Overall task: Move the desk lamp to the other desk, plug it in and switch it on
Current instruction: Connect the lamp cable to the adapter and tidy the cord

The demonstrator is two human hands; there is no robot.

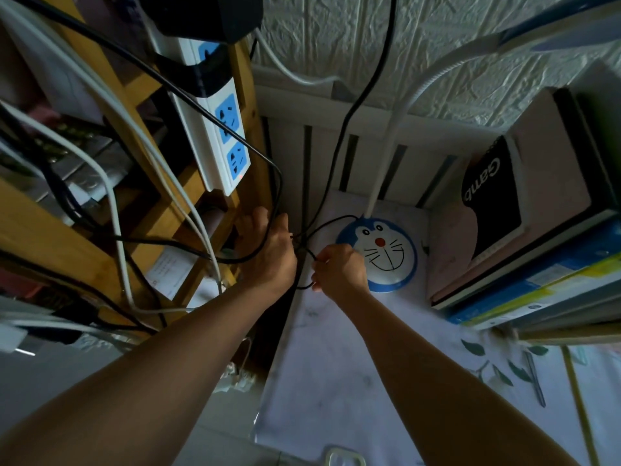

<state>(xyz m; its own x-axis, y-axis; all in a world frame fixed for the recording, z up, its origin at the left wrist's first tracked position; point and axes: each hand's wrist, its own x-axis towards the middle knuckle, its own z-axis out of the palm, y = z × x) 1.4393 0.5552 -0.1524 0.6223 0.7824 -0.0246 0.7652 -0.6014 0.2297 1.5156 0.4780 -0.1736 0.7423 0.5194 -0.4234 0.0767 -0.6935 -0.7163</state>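
The desk lamp's round blue base (pixel 383 253) with a cartoon cat face stands on the white desk (pixel 336 364). Its white gooseneck (pixel 389 139) curves up to the right, and the head is cut off at the top edge. A thin black cord (pixel 331 225) leaves the base on the left. My right hand (pixel 339 269) is shut on this cord just left of the base. My left hand (pixel 268 250) grips the same black cord at the desk's left edge, beside the wooden shelf. A white power strip (pixel 221 129) with blue sockets hangs on the shelf post above my left hand.
A wooden shelf (pixel 111 203) on the left is crossed by several black and white cables (pixel 117 210). Books and boxes (pixel 524 230) are stacked at the right of the desk. A white slatted rail (pixel 369 129) and a textured wall lie behind the lamp.
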